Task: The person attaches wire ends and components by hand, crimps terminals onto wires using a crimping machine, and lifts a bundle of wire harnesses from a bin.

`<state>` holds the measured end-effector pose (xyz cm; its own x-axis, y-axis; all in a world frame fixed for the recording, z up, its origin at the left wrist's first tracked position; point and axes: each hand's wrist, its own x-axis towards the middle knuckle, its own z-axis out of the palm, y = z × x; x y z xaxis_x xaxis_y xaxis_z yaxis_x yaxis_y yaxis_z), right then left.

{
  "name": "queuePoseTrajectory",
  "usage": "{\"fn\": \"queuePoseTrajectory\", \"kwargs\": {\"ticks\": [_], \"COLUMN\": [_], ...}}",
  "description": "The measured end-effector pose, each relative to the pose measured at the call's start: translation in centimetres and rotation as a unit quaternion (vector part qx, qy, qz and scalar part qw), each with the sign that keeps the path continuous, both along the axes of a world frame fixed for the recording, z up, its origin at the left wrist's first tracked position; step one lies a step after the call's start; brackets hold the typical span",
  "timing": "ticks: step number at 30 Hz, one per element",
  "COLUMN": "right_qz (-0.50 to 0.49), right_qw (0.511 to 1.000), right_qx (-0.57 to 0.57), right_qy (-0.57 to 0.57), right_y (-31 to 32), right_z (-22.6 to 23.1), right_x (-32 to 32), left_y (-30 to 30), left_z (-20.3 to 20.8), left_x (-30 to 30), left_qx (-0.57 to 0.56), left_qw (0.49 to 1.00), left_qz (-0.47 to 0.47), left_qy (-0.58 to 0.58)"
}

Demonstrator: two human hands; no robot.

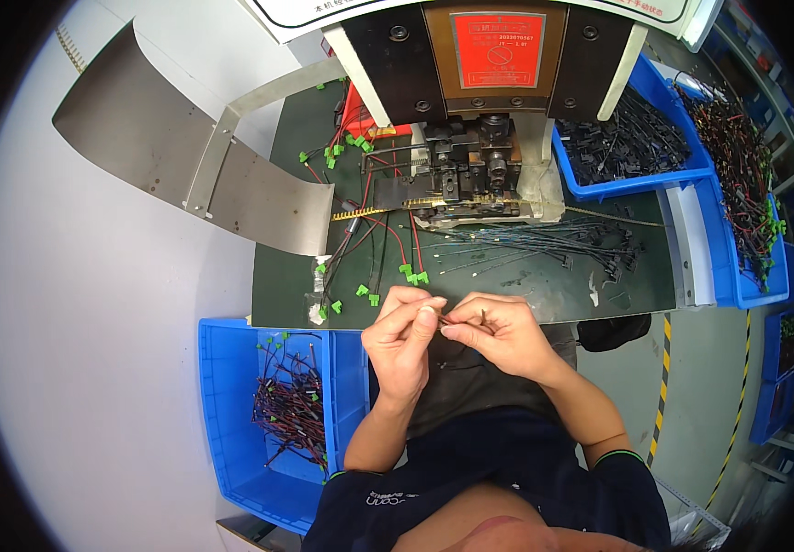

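Just off the front edge of the dark green bench (544, 299), my left hand (400, 339) and my right hand (502, 337) meet with thumbs and fingertips pinched. Between them runs a thin dark reddish wire (445, 321), mostly covered by the fingers. A small dark tip pokes up between the right fingers; its kind is too small to tell. Beyond the hands, red and black wires with green connectors (411, 274) lie on the bench. A bundle of black wires with black connectors (544, 247) is spread to the right of them.
A crimping machine (479, 175) stands at the back, with a strip of brass terminals (357, 214) feeding in beside a curved metal guard (268, 207). At lower left, a blue bin (222, 432) holds wire assemblies. More blue bins (631, 187) with wires stand at right.
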<state>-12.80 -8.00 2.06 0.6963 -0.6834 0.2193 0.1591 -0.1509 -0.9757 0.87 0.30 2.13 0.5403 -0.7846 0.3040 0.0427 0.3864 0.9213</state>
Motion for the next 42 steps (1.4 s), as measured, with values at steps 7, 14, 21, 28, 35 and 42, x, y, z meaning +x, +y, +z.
{"fn": "queuePoseTrajectory", "kwargs": {"ticks": [7, 14, 21, 28, 35, 42], "right_qz": [0.026, 0.022, -0.015, 0.014, 0.037, 0.042], "right_qw": [0.992, 0.997, 0.992, 0.988, 0.986, 0.984], "right_qx": [0.12, 0.068, 0.125, 0.154, 0.16, 0.168], "right_qy": [-0.002, 0.01, -0.006, 0.011, 0.011, 0.031], "right_y": [-0.1, -0.3, -0.1, -0.4, -0.4, -0.8], "right_z": [0.0, -0.3, -0.9, -0.9, -0.7, -1.0], "right_x": [-0.8, -0.9, -0.7, -1.5, -1.6, -2.0], "left_y": [0.0, 0.5, 0.4, 0.3, 0.6, 0.2], "left_z": [-0.2, -0.1, -0.5, -1.2, -2.6, -0.7], "left_x": [1.5, 1.1, 0.3, 0.5, 2.8, 0.7], "left_qx": [-0.051, 0.049, 0.059, 0.064, 0.048, 0.065], "left_qw": [0.964, 0.994, 0.997, 0.987, 0.99, 0.994], "left_qz": [-0.104, -0.066, -0.046, -0.105, -0.115, -0.087], "left_qy": [0.239, 0.076, 0.026, 0.104, 0.061, 0.014]}}
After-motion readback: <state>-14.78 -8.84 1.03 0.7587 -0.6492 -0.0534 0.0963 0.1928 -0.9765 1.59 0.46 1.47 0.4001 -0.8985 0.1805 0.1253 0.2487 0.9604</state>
